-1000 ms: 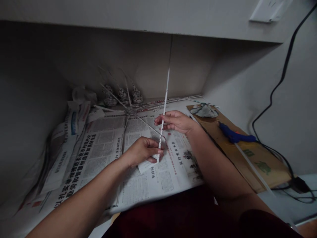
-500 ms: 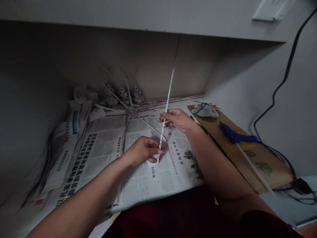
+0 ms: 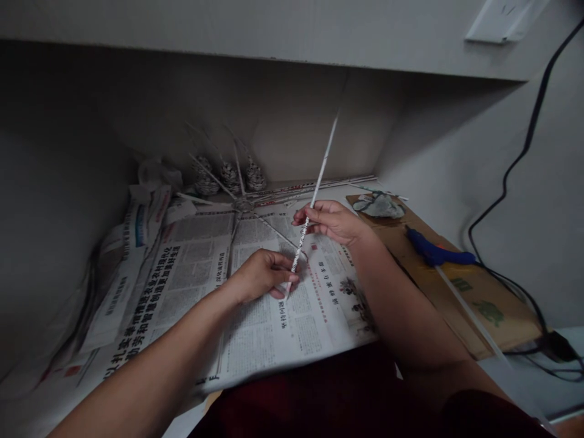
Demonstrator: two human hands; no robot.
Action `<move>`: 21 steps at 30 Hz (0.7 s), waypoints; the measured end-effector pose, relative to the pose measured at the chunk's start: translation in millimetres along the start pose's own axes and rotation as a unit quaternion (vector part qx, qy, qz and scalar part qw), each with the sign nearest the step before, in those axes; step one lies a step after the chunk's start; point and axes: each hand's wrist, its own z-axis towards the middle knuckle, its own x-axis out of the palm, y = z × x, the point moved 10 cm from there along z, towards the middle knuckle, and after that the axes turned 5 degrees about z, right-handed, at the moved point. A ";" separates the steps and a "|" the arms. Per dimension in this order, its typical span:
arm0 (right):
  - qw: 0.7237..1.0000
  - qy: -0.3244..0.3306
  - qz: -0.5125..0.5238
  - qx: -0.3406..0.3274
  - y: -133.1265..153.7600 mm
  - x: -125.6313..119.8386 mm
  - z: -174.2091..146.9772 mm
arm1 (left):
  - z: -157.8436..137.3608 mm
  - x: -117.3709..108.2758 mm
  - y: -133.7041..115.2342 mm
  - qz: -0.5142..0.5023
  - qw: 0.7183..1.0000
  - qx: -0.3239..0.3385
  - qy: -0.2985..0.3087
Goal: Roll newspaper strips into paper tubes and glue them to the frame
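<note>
A long thin rolled paper stick [image 3: 323, 164], white above and printed black below, slants up and to the right in front of me. My left hand [image 3: 261, 277] pinches its lower end between thumb and fingers. Higher up, my right hand [image 3: 331, 220] has its thumb and fingers closed around the middle of the stick. Below both hands lie newspaper sheets [image 3: 260, 328]. Behind my left hand sits a small woven paper disc [image 3: 243, 205] with several paper spokes spreading out from it. The stick's top end fades against the dark back wall.
Several small woven paper pieces [image 3: 254, 175] stand at the back, left of a bundle of paper sticks [image 3: 314, 184]. To the right, a blue glue gun [image 3: 435, 248] and a grey crumpled lump [image 3: 381, 205] lie on cardboard [image 3: 483, 304]. A black cable [image 3: 515, 158] hangs at right; a shelf edge overhangs.
The stick's upper part has tilted to the right, and the flat pinkish-white flap at its lower end now looks wrapped in. Both hands remain in nearly the same place.
</note>
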 end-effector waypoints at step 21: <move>0.994 -0.100 0.047 -0.017 -12.8 12.5 9.8 | -9.8 -78.8 -44.5 0.174 0.950 0.196 -0.168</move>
